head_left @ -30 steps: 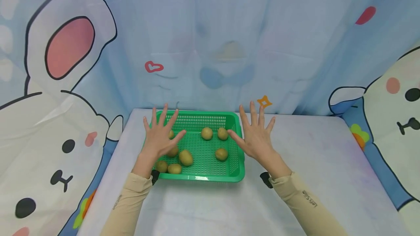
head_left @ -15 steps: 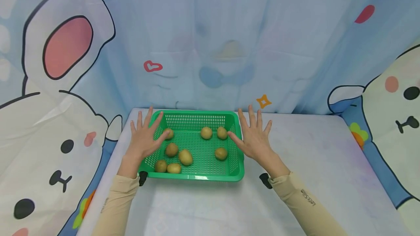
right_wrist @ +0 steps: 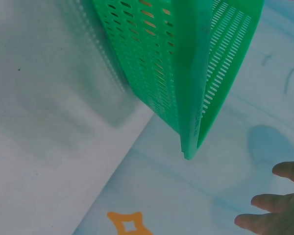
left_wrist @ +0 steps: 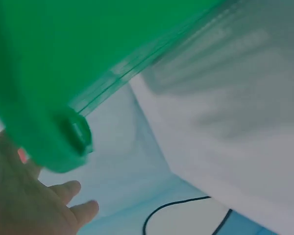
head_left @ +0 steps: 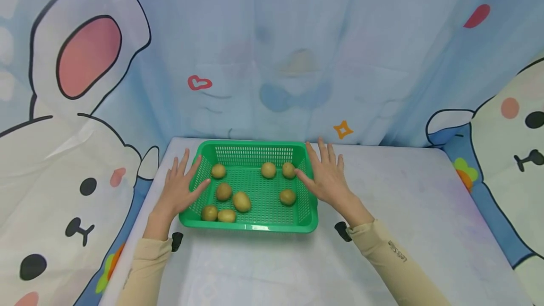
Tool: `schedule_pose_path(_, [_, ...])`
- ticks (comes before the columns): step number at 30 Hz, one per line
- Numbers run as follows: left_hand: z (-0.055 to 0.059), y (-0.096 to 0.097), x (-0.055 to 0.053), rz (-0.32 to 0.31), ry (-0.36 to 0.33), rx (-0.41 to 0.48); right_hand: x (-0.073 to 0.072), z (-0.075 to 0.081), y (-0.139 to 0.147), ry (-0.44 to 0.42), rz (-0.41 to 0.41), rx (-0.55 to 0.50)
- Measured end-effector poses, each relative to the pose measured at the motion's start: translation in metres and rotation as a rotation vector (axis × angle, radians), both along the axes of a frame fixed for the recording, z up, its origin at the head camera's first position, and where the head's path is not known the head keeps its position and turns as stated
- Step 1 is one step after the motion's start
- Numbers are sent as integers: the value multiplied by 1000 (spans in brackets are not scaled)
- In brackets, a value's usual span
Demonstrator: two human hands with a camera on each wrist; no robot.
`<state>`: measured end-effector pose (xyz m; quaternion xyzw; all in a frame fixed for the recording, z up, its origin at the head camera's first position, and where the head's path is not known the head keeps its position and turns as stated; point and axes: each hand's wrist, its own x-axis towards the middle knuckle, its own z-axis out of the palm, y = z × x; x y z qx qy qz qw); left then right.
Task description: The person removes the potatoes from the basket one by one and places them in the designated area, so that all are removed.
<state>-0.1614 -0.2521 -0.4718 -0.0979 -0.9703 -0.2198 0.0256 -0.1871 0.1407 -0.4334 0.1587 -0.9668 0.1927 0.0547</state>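
A green plastic basket (head_left: 272,228) with slotted walls stands on the table, and several small yellow-brown potatoes (head_left: 241,201) lie loose on its floor. My left hand (head_left: 175,192) is at the basket's left side, fingers spread, the thumb overlapping the left rim in the head view. Its fingers (left_wrist: 66,190) show beside a basket corner (left_wrist: 63,147) in the left wrist view. On the other side my right hand (head_left: 329,178) is spread over the right rim, thumb toward the inside. Its fingertips (right_wrist: 269,201) appear apart from the basket wall (right_wrist: 147,63) in the right wrist view. Neither hand holds anything.
A white cloth covers the table (head_left: 408,202), which extends well to the right of the basket. Right behind the table's back edge hangs a blue printed curtain (head_left: 289,51). Cartoon-printed cloth also flanks the table on the left and right.
My left hand has moved left and a little toward me, from over the basket to its left side, uncovering potatoes. The right hand has turned slightly, its fingers drawing closer together.
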Motion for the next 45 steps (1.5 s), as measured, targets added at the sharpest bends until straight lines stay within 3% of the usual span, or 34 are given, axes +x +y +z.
schedule_pose_path(9, [-21,-2,9,-51,23,58,-9,3,-2,-71,82,-79])
schedule_pose_path(19, [-33,0,13,-61,6,89,-44,12,-10,-295,241,-255])
schedule_pose_path(32, [-37,2,12,-62,35,97,-84,10,-31,-606,206,-272])
schedule_pose_path(39, [-40,1,11,-55,39,133,-98,-10,-43,-674,140,-273])
schedule_pose_path(45, [-41,0,11,-52,29,167,-100,-22,-55,-686,138,-259])
